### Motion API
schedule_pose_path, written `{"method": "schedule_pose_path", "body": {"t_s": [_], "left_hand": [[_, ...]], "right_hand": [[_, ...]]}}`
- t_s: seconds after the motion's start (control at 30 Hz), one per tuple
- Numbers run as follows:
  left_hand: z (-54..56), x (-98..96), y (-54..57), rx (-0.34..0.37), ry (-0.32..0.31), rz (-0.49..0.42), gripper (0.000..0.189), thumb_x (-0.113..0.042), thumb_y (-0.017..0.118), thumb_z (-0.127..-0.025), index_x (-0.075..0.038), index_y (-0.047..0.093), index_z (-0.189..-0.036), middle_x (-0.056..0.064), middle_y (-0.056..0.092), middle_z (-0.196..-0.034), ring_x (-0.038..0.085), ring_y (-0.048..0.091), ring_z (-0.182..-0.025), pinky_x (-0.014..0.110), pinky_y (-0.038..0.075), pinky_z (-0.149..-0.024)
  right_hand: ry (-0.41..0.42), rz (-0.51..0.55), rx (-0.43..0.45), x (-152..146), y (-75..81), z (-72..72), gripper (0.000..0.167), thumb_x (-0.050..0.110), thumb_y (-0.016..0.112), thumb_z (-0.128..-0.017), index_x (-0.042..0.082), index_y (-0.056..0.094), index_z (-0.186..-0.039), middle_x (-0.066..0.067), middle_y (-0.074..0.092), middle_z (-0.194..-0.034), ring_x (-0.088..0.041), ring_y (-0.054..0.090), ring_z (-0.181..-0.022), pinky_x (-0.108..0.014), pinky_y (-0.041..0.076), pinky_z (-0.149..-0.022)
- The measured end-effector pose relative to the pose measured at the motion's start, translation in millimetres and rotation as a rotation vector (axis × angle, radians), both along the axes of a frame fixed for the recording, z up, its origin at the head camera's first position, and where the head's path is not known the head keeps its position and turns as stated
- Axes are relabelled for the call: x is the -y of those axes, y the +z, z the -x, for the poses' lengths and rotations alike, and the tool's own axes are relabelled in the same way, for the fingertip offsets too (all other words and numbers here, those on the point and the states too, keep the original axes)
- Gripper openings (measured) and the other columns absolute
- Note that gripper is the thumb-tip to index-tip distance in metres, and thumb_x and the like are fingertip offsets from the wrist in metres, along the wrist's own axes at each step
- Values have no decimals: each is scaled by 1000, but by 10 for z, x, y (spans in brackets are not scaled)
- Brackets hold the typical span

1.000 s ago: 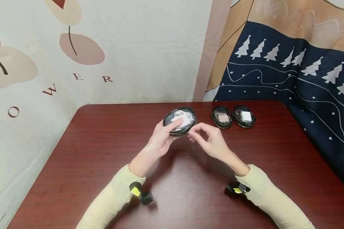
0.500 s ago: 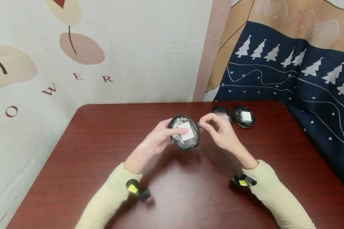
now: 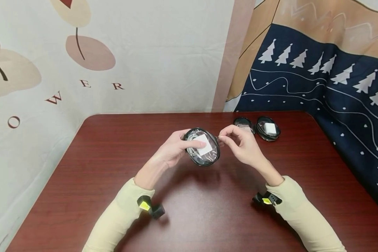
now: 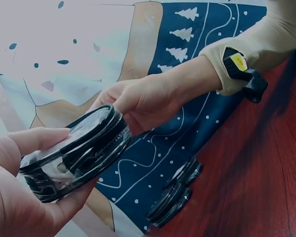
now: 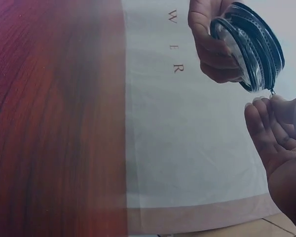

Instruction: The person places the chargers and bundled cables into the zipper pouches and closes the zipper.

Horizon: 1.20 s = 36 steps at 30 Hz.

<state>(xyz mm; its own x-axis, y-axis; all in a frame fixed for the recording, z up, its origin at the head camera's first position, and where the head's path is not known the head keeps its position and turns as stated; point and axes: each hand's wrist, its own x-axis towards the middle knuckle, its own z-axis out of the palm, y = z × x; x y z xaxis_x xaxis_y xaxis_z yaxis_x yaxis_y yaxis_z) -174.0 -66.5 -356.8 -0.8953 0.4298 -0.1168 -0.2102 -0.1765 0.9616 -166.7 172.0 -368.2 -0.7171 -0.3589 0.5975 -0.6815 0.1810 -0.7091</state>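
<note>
A clear oval zip pouch (image 3: 204, 159) with black trim is held above the table, with a white charger block and a coiled white cable inside. My left hand (image 3: 172, 149) grips it from the left, thumb over the clear face and fingers behind. At its right edge my right hand (image 3: 242, 146) pinches the small zipper pull (image 5: 272, 92) between thumb and forefinger. In the right wrist view the other fingers of that hand curl loosely below the pouch. The left wrist view shows the zipper band along the pouch's side; the right fingertips are hidden there.
Two similar pouches lie at the back right of the dark red wooden table (image 3: 129, 140). One pouch (image 3: 268, 128) has a white block; the other pouch (image 3: 243, 122) is partly hidden by the right hand. Printed cloths hang behind the table and along its right side.
The pouch has come nearer and a little right, turning its clear face toward me. My right hand has shifted right along with it. Over the last half second hardly anything has moved.
</note>
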Motion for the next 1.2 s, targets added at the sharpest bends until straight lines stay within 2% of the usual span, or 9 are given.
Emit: {"method": "schedule_pose_path", "body": {"t_s": [0.17,0.3,0.47,0.6,0.83,0.93,1.2], "left_hand": [[46,44,23,1,74,-38,24,2,73,-82,-2,69,-105,5,72,-88,14,67,-79,26,55,-74],[71,93,62,37,102,-62,25,2,72,-84,-1,67,-108,6,72,-89,14,68,-78,26,57,-74],[100,147,103,80,170,-118,26,2,70,-87,0,65,-113,4,72,-91,16,69,-78,28,58,-73],[101,162,116,106,220,-157,23,3,70,-88,-1,66,-110,3,71,-92,16,69,-78,27,58,-75],[78,138,131,129,257,-216,32,4,67,-89,5,60,-120,3,70,-92,14,68,-78,27,57,-75],[70,120,132,141,273,-249,28,4,66,-90,4,61,-118,4,70,-92,15,68,-78,27,58,-75],[30,15,98,165,339,-316,35,5,64,-93,9,56,-126,4,69,-94,15,67,-80,25,57,-72]], "right_hand": [[-87,-86,-159,3,24,-6,17,-11,71,-87,4,68,-95,-3,69,-85,-15,66,-74,-22,52,-70],[-124,-122,-227,9,37,-20,19,-9,74,-85,8,69,-94,1,69,-83,-11,64,-75,-25,48,-71],[-95,-132,-221,32,25,-73,21,-8,76,-84,9,71,-96,0,69,-83,-8,62,-74,-21,49,-66],[-66,-136,-216,83,20,-130,22,-8,76,-83,10,71,-96,2,69,-87,-8,62,-77,-19,51,-67],[-33,-105,-220,173,-12,-193,23,-9,75,-82,9,70,-95,2,67,-87,-9,59,-76,-19,50,-66],[-35,-86,-226,199,-20,-210,24,-11,75,-81,9,69,-95,1,66,-86,-8,58,-75,-20,51,-64],[-14,-67,-264,314,-101,-247,23,-11,74,-81,8,70,-95,1,65,-85,-9,58,-74,-18,49,-63]]}}
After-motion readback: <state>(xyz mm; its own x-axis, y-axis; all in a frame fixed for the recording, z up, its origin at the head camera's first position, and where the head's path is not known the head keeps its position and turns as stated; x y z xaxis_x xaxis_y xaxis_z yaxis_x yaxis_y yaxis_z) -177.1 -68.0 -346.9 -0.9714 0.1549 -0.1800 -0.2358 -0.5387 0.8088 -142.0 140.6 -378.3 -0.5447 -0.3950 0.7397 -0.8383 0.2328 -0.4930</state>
